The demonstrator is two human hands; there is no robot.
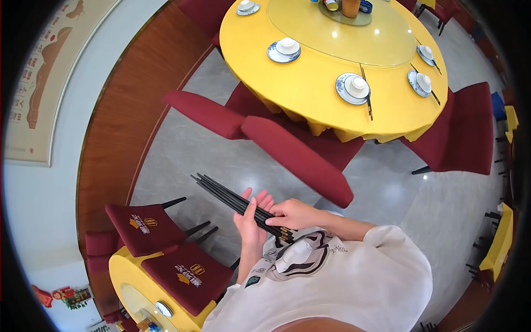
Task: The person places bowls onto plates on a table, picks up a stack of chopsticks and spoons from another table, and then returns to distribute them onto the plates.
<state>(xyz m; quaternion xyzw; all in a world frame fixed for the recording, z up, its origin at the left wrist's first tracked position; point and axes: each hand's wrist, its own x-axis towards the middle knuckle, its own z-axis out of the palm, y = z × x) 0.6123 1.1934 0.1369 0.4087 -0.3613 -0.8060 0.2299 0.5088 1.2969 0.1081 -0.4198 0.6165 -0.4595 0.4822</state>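
A bundle of black chopsticks with gold-coloured ends lies across my left hand, the thumb over it and the fingers curled beneath. My right hand grips the same bundle near the gold ends, close to my white shirt. On the round yellow table, a bowl on a blue-and-white plate has black chopsticks at its right side. Another bowl and plate to the left show no chopsticks beside them. Two settings on the right have chopsticks.
Red chairs stand between me and the round table, with another red chair at its right. Two red chairs stand at a second yellow table on the lower left. A wood-panelled wall runs along the left.
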